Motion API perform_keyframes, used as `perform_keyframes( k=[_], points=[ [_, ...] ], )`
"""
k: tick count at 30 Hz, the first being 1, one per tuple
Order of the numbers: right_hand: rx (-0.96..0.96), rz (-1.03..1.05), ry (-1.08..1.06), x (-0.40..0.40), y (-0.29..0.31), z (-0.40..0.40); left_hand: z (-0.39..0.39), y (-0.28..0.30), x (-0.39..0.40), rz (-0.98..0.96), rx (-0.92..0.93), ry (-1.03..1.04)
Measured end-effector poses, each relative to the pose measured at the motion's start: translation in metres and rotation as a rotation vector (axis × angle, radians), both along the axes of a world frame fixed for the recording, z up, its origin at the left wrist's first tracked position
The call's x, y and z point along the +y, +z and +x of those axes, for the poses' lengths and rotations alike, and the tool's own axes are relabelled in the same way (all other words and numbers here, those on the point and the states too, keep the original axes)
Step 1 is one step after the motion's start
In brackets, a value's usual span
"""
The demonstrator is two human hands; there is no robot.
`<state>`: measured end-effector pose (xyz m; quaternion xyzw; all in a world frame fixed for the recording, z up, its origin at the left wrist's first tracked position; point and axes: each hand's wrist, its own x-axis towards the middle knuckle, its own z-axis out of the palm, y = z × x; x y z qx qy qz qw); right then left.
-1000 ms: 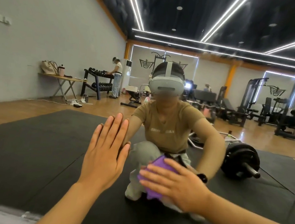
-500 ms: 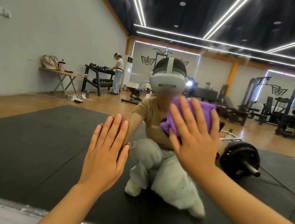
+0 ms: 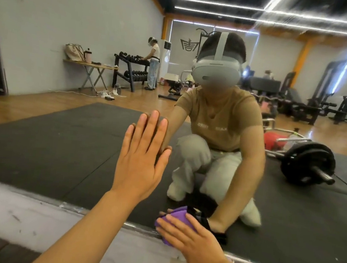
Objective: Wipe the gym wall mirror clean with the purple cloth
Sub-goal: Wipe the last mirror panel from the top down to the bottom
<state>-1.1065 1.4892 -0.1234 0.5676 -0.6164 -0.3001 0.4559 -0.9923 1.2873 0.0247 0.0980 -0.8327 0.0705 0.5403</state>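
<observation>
Fingers [image 3: 172, 225] flat on purple cloth [image 3: 179, 214]

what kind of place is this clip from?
A gym, seen mostly as a reflection in a wall mirror. A dumbbell rack, a loaded barbell on black floor mats, and weight machines at the far right show it.

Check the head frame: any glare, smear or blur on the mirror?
Head view: ceiling strip lights reflect as streaky, smeared glare in the mirror top right; wide-angle bending at the edges; left hand sharp, right hand and purple cloth slightly motion-soft.
</observation>
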Motion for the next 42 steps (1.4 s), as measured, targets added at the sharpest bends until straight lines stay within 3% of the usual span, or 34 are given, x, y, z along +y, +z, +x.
perform_keyframes(
  k=[5, 12, 17, 20, 29, 32, 36, 42],
  points=[
    [0.016, -0.133, 0.146, 0.002, 0.057, -0.003, -0.001, -0.001, -0.002, -0.026, 0.030, -0.024],
    [-0.147, -0.817, 0.185, -0.017, 0.224, 0.004, 0.015, 0.001, -0.029, -0.139, -0.023, -0.101],
    [-0.188, -1.035, 0.193, -0.044, 0.230, 0.011, 0.022, 0.004, -0.053, -0.334, -0.059, 0.023],
    [-0.187, -0.899, 0.210, -0.058, 0.196, 0.020, 0.020, 0.003, -0.061, -0.379, -0.060, 0.081],
    [-0.076, -0.166, 0.104, -0.067, 0.025, 0.026, 0.031, 0.008, -0.058, -0.265, -0.082, 0.038],
    [-0.022, -0.022, 0.086, -0.063, -0.001, 0.023, 0.036, 0.008, -0.057, -0.247, -0.088, 0.036],
    [0.031, 0.029, 0.129, -0.060, 0.016, 0.015, 0.042, -0.001, -0.061, -0.157, -0.071, 0.044],
    [-0.068, -0.329, 0.238, -0.056, 0.110, 0.018, 0.047, -0.009, -0.068, -0.133, -0.102, 0.032]
  ],
)
